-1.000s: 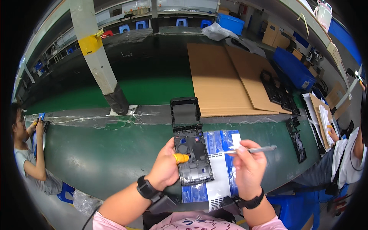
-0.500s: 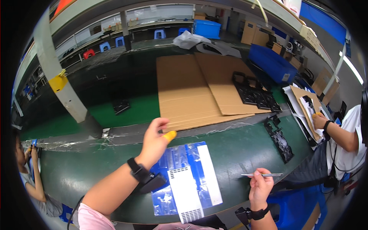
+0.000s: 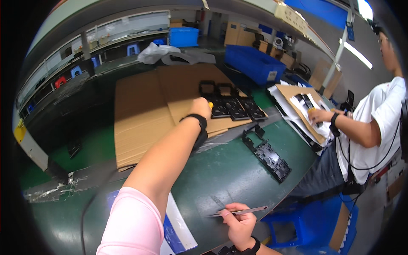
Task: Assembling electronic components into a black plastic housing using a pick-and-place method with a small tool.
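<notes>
Held the left arm point(image 3: 165, 159) outstretched over cardboard point(image 3: 136, 123), with the left hand point(image 3: 200, 107) back upward at the black plastic frames point(image 3: 233, 109) lying there; could not tell its grip from this angle. Pinched a slim metal tool point(image 3: 256, 209) in the right hand point(image 3: 240, 224), low over the green table point(image 3: 212, 170). Had another black part point(image 3: 272, 159) lying farther right.

toward five o'clock the slim tool point(image 3: 256, 209) looks like smooth, shiny metal; the black parts point(image 3: 232, 109) at two and the black frame point(image 3: 273, 161) at four seem plastic, the frame unevenly moulded and catching light. the green tabletop point(image 3: 204, 180) at six is smooth with a soft sheen, the cardboard point(image 3: 142, 123) at nine matt and papery. the pink sleeve point(image 3: 131, 221) at seven is matt cloth.
</notes>
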Tool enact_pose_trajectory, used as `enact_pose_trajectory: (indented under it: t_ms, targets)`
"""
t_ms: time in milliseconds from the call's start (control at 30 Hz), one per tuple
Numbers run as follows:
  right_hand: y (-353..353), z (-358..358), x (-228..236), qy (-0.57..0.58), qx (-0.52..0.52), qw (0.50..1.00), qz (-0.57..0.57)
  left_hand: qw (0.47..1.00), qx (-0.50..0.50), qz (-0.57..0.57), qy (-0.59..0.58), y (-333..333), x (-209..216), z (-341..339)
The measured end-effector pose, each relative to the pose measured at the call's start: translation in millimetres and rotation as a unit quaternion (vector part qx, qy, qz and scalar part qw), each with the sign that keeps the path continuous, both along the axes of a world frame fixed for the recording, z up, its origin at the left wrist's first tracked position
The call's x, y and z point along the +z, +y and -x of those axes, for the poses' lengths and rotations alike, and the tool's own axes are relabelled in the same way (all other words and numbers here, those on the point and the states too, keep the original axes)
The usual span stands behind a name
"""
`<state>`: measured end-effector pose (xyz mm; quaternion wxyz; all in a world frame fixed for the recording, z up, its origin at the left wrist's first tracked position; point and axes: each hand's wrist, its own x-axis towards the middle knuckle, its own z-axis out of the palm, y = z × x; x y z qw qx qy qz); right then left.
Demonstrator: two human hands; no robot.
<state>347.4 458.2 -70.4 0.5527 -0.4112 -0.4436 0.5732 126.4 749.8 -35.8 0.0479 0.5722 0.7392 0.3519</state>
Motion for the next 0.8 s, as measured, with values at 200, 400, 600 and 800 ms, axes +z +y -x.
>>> enact_pose_trajectory:
  t_ms: [200, 400, 600, 800]
  targets:
    - [0.7, -2.5, -9.8, 0.048, 0.073, 0.996, 0.006, 0.976, 0.002, 0.123, -0.177, 22.7, 6.2, 30.1]
    - [5.4, -8.4, 4.7, 0.004, 0.062, 0.998, 0.011, 0.864, -0.076, -0.011, -0.497, -77.4, 53.3, 86.4]
    - [2.0, -1.1, -2.4, 0.009, 0.078, 0.997, -0.010, 0.749, -0.125, -0.091, -0.644, -303.4, 66.2, 113.0]
    - [-12.6, 13.3, 34.5, -0.027, 0.112, 0.988, -0.103, 0.698, -0.038, -0.176, -0.693, -426.5, 56.7, 106.7]
